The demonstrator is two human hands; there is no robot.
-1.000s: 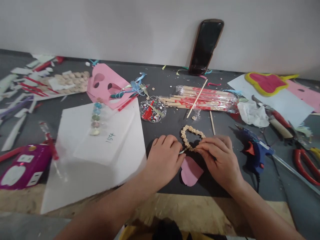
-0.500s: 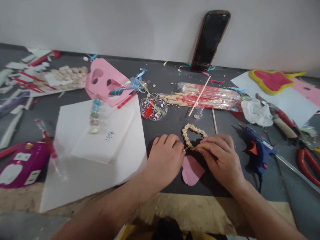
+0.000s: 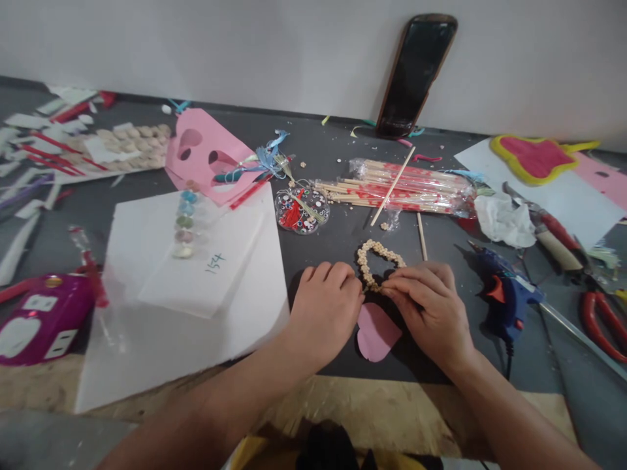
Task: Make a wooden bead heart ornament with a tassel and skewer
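A loop of small tan pieces, like a beaded ring, lies in front of my hands, roughly heart-shaped. With thumb and fingers pinched, my right hand grips its lower right part. My left hand is closed at the loop's lower left, its fingertips curled under; what they hold is hidden. Below the loop, between both hands, a pink paper heart rests on the dark tabletop.
Wooden sticks in plastic lie behind the loop, near a clear case of small beads. A blue glue gun and pliers are at right. White boards and a purple device are left. A phone leans on the wall.
The hands and loop stay almost in place. A small white tip that showed at my left fingertips is no longer clearly visible. The view has shifted slightly.
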